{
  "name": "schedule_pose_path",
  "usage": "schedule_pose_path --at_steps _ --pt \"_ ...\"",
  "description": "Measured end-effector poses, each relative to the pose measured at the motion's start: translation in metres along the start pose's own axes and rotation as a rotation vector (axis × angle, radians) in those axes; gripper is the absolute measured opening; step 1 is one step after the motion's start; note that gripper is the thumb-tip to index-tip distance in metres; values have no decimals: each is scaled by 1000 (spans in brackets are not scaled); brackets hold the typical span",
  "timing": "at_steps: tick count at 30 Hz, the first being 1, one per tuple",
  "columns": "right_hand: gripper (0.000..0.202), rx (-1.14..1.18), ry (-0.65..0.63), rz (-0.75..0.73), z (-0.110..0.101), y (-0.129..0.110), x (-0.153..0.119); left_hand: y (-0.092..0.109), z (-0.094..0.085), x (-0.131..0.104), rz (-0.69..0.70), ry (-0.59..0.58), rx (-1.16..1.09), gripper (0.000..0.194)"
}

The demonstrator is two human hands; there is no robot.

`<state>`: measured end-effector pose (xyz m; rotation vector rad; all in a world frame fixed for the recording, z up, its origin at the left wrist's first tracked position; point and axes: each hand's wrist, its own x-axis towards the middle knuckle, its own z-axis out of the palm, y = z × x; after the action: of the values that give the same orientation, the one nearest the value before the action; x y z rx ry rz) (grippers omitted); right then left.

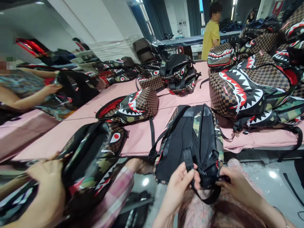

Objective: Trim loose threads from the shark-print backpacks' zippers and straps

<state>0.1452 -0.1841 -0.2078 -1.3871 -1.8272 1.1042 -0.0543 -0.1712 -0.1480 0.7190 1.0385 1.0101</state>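
Observation:
A backpack [172,148] with checkered and camouflage edges lies with its black back panel up, its far part on the pink table and its near end over my lap. My left hand [179,182] is closed, pinching a black strap [188,158] at the near end between thumb and fingers. At the bag's right near corner, my right hand [234,180] is closed around a small, dark, shiny object [223,179] whose kind I cannot make out. A black webbing loop [210,198] hangs below, between the two hands.
Beside me on the left, a co-worker's hands [46,180] hold another backpack [95,158]. A shark-mouth backpack [140,106] lies on the pink table [137,139]. More bags are piled at right [251,88]. Across the table a person handles a black bag [76,87]; someone in yellow [210,39] stands behind.

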Motion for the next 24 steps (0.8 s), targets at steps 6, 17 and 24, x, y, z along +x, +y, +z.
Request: schedule_pose_path --at_steps 6,17,24 --pt "17 -51 190 -164 -19 -18 -4 -26 13 4 -65 46 37 28" --pt "14 -153 235 -313 1 -19 13 -33 22 -1 -40 51 174 25" --pt "11 -104 288 -268 -5 -19 10 -33 30 0 -13 68 84 25"
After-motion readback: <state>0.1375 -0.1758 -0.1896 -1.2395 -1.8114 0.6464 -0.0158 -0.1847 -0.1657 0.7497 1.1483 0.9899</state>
